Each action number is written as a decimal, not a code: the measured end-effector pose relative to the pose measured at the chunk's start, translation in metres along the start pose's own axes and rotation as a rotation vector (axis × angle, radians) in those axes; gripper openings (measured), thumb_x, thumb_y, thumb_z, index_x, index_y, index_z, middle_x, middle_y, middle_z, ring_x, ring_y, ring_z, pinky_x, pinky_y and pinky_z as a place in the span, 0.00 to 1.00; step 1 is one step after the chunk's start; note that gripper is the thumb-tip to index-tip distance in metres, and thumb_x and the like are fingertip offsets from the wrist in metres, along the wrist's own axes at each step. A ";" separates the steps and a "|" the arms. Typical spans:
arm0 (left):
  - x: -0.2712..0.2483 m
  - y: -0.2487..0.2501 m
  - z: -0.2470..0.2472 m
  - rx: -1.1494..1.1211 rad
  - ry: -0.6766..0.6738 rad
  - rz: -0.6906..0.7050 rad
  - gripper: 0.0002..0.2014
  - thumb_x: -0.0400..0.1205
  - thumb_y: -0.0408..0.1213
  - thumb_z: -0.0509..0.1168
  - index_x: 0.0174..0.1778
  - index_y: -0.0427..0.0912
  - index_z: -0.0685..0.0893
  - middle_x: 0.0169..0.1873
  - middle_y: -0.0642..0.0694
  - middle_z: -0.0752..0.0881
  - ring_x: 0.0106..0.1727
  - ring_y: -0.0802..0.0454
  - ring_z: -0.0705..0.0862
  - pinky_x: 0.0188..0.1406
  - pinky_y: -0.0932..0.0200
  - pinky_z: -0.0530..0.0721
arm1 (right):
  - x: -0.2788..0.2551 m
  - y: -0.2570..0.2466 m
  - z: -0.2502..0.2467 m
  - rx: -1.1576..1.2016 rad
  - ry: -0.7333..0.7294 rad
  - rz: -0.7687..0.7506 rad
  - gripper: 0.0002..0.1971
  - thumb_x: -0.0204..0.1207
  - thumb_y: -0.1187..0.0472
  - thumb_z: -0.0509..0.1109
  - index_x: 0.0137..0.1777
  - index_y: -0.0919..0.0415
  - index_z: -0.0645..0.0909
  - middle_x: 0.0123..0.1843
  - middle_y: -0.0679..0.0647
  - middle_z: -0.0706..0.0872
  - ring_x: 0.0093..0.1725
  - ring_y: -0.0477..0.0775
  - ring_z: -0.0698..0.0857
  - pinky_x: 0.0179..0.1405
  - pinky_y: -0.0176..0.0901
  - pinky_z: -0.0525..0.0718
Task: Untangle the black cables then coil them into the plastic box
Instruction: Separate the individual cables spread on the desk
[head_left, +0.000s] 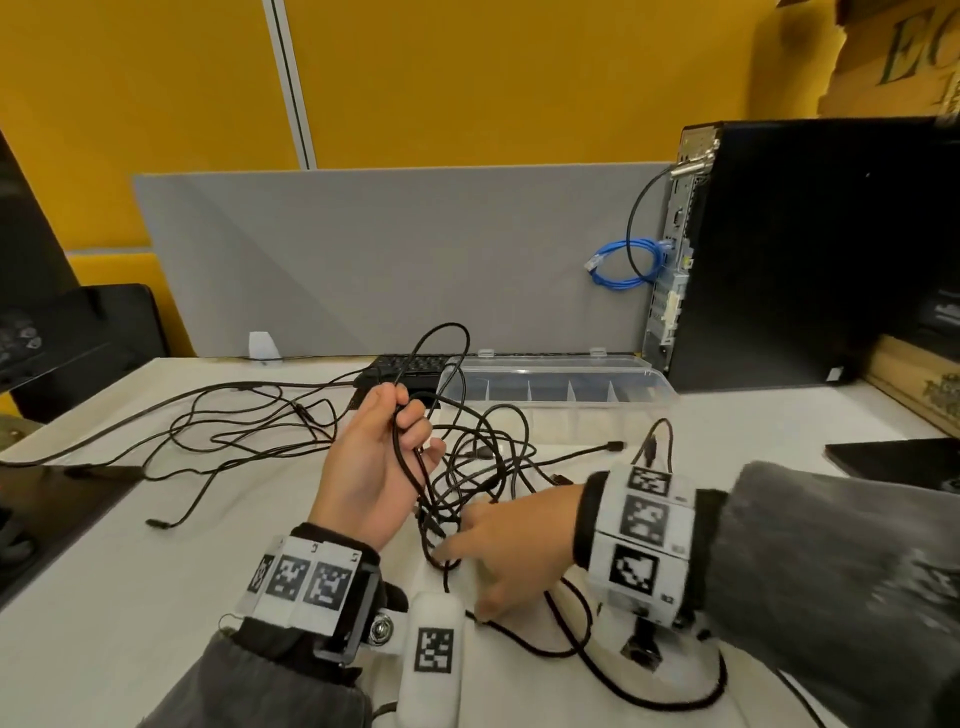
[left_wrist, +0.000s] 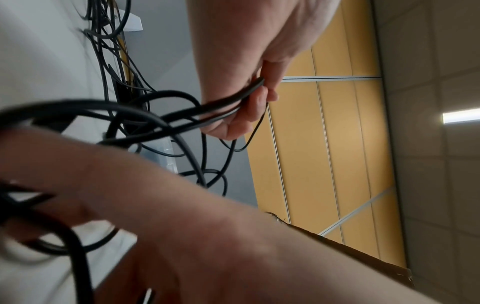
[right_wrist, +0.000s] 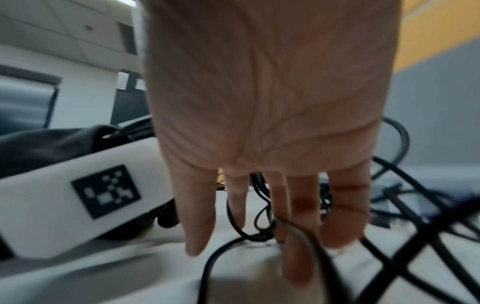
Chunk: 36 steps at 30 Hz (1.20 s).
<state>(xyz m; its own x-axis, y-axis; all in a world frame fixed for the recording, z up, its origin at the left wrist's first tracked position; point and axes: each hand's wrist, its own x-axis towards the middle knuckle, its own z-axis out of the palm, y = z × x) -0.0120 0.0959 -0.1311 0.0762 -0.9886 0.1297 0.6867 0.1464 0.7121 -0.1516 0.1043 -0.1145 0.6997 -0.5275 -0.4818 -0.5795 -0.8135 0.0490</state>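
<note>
A few strands of the black cables (head_left: 470, 470) are pinched in the raised left hand (head_left: 371, 467), while the right hand (head_left: 511, 548) is spread, fingers straight, on the tangle.

The white table (head_left: 130, 597) is covered by loose loops (one plug end lies free); at its back the clear plastic box (head_left: 558, 387) is seen, well beyond the tangle, beside a keyboard (head_left: 410, 366).

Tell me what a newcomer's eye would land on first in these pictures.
First, the black cables tangled mid-table, with the left hand gripping raised strands and the right hand reaching into the knot with straight fingers. Behind the tangle lies the open clear plastic box, no cable coiled in it. A blue cable hangs by the black computer tower at back right.
</note>
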 end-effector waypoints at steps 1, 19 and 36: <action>0.000 0.000 0.001 -0.002 0.002 0.002 0.13 0.85 0.41 0.51 0.36 0.45 0.72 0.26 0.52 0.69 0.24 0.58 0.66 0.37 0.61 0.72 | 0.002 0.002 0.001 0.060 -0.003 -0.013 0.25 0.79 0.47 0.64 0.75 0.50 0.66 0.72 0.57 0.66 0.65 0.60 0.74 0.60 0.50 0.75; 0.007 0.028 -0.020 0.054 0.425 0.109 0.16 0.87 0.36 0.50 0.31 0.45 0.67 0.15 0.56 0.61 0.14 0.61 0.58 0.10 0.69 0.56 | -0.117 0.108 0.048 1.723 1.459 -0.057 0.25 0.82 0.55 0.54 0.21 0.49 0.76 0.30 0.44 0.79 0.52 0.48 0.85 0.53 0.47 0.76; -0.017 0.009 0.054 1.533 -0.133 0.189 0.27 0.77 0.51 0.67 0.71 0.60 0.67 0.64 0.63 0.72 0.63 0.69 0.72 0.61 0.66 0.68 | -0.125 0.102 0.059 1.181 1.206 0.239 0.12 0.82 0.55 0.59 0.46 0.54 0.84 0.23 0.49 0.75 0.24 0.43 0.74 0.28 0.26 0.75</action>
<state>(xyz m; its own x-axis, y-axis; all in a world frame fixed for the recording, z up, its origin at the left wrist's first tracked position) -0.0456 0.1160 -0.0895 -0.0466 -0.9542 0.2955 -0.7040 0.2412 0.6680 -0.3221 0.1015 -0.1008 0.1314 -0.9263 0.3532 -0.2937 -0.3766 -0.8786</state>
